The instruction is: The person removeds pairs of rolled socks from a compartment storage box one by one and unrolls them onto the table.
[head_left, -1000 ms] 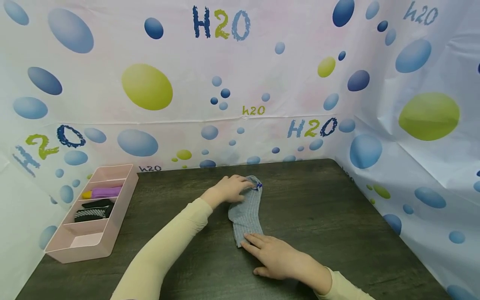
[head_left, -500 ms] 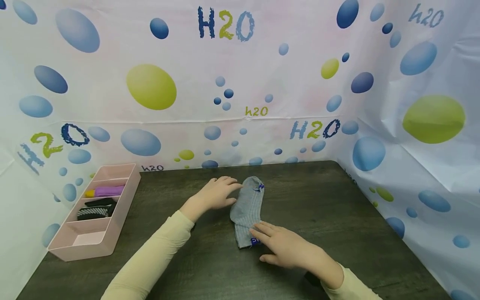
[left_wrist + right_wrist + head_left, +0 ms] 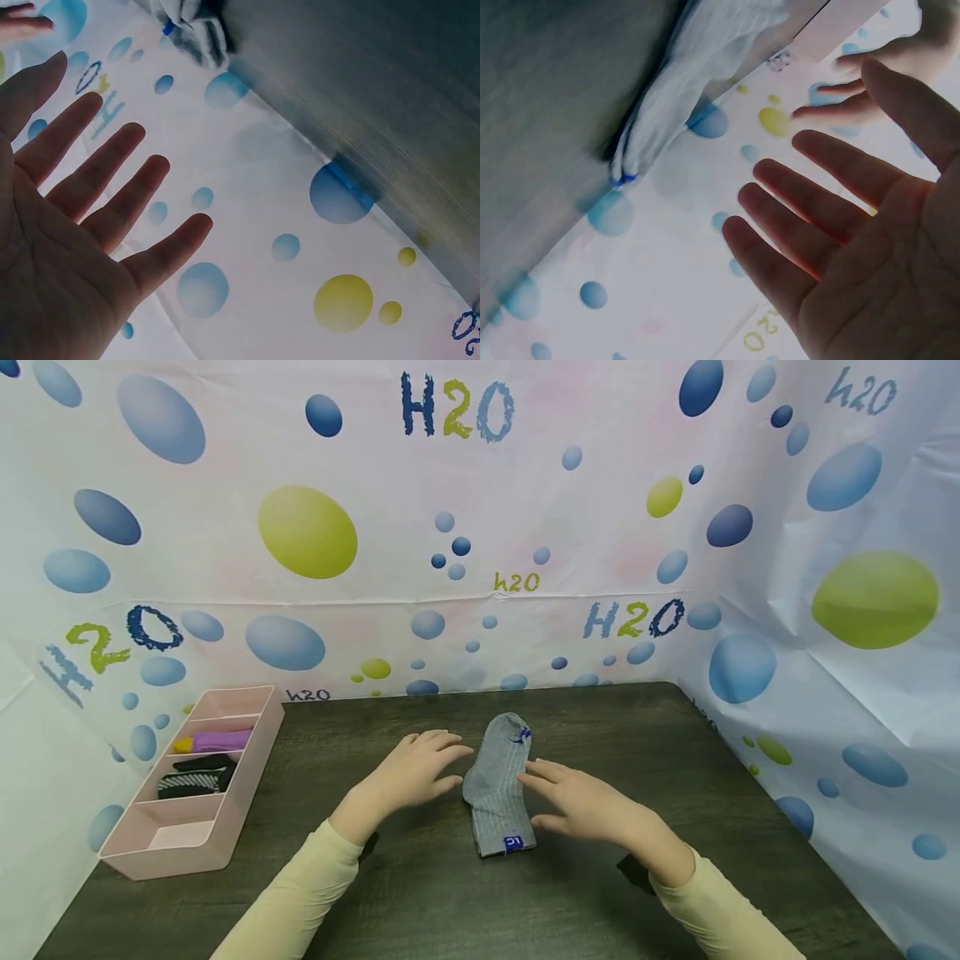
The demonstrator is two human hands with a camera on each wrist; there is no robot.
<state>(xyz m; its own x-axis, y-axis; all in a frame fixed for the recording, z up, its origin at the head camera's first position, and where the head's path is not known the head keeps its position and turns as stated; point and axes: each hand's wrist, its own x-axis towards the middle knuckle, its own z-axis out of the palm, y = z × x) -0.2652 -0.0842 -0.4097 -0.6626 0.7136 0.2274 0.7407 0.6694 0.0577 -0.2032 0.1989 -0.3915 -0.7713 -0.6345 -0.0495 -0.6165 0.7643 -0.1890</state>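
Observation:
A grey ribbed sock (image 3: 498, 789) with blue marks at its toe and cuff lies flat on the dark table, toe pointing away. Left of it is my left hand (image 3: 408, 772), fingers spread and apart from the fabric in the head view. My right hand (image 3: 588, 802) hovers at the sock's right edge, its fingertips right beside the cloth. Both palms look bare in the wrist views: the left hand (image 3: 82, 210) has its fingers spread, and the right hand (image 3: 855, 225) has them straight. Part of the sock (image 3: 697, 75) also shows in the right wrist view.
A pink divided organizer (image 3: 251, 777) stands at the left of the table (image 3: 637, 743). One compartment holds a purple and yellow rolled item (image 3: 217, 742), another holds black patterned bundles (image 3: 195, 778). A bubble-print sheet (image 3: 465, 510) hangs behind and along the sides.
Both hands have come off the sock. The left moved left and toward the person; the right slid up along the sock's right side, uncovering the cuff label. The sock stays put.

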